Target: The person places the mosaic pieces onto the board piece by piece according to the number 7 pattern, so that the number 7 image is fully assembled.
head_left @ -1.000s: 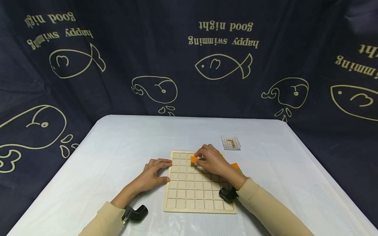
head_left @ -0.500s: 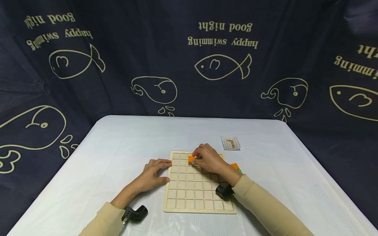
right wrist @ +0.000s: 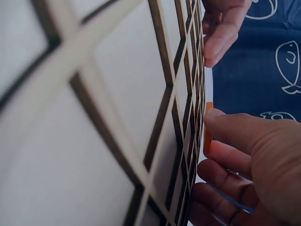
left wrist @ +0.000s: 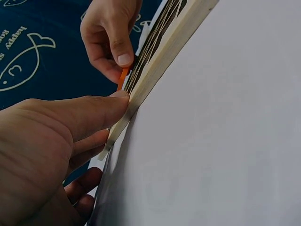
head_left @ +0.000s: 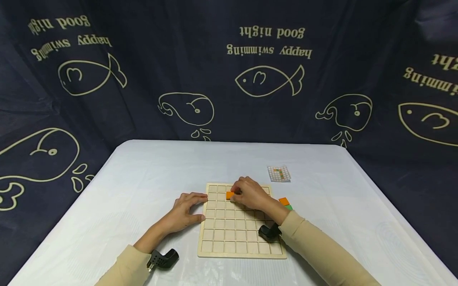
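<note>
**Orange tile at grid board, right hand pinching it**

Table (head_left: 143,190), white cover, carries everything. Dark fish-print curtain (head_left: 229,79) behind its far edge.

Wooden grid board (head_left: 236,234) lies flat near the table's near edge, roughly centred. It is a tray of square cells in rows; all the visible cells are bare wood. The only piece over it is the orange tile (head_left: 229,195), in the second row from the board's far edge, left of centre. Cannot tell whether it is seated in a cell or just above one; the wrist views show it edge-on against the board face.

Right hand (head_left: 252,195) lies over the board's far part, fingers curled, thumb and fingertips pinching the orange tile.

Left hand (head_left: 184,212) is at the board's left edge, fingers and thumb fairly straight, pressed against the rim, gripping nothing.

Off the board, just beside its right edge: a second orange piece (head_left: 284,201) touching a green piece (head_left: 289,207), both on the table.

Small pattern card (head_left: 279,174) lies flat beyond the board's far right corner, apart from it.
</note>
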Demonstrator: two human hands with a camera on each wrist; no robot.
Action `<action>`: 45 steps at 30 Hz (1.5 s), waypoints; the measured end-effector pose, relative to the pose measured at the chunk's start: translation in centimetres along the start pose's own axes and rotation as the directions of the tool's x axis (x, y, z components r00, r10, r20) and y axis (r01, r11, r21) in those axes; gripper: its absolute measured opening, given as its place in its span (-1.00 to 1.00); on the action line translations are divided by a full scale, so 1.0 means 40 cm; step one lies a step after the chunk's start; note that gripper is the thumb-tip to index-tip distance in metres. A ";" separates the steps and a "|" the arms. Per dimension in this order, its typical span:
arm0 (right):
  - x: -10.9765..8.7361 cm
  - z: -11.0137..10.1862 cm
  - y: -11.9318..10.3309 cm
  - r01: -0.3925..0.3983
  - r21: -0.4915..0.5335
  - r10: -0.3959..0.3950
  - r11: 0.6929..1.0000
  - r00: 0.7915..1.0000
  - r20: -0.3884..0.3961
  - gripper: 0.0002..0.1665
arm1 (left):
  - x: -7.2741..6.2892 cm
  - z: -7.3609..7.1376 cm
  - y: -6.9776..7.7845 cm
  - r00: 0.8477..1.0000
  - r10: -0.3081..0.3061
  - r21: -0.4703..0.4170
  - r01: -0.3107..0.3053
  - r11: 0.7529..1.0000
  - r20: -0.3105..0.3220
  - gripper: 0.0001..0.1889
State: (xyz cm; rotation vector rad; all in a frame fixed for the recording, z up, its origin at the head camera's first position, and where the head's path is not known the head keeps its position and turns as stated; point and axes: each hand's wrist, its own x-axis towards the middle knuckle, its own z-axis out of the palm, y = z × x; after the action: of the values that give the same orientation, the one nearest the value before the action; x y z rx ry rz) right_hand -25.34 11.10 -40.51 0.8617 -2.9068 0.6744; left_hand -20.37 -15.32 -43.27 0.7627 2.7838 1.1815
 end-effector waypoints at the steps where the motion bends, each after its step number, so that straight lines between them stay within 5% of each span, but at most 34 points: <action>1: 0.000 0.000 0.000 0.000 0.001 0.000 1.000 1.000 0.000 -0.75 | 0.000 0.000 0.000 1.000 -0.001 0.000 0.001 1.000 0.000 -0.44; 45: -0.005 0.005 0.004 0.026 -0.022 -0.026 0.999 1.000 0.006 -0.70 | 0.002 0.001 -0.002 1.000 0.008 0.008 -0.008 1.000 -0.003 -0.44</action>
State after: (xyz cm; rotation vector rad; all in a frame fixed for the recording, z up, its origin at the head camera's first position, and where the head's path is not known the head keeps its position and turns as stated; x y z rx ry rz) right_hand -25.24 11.23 -40.76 0.8993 -2.8973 0.6377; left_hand -20.46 -15.30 -43.36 0.7744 2.7916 1.1748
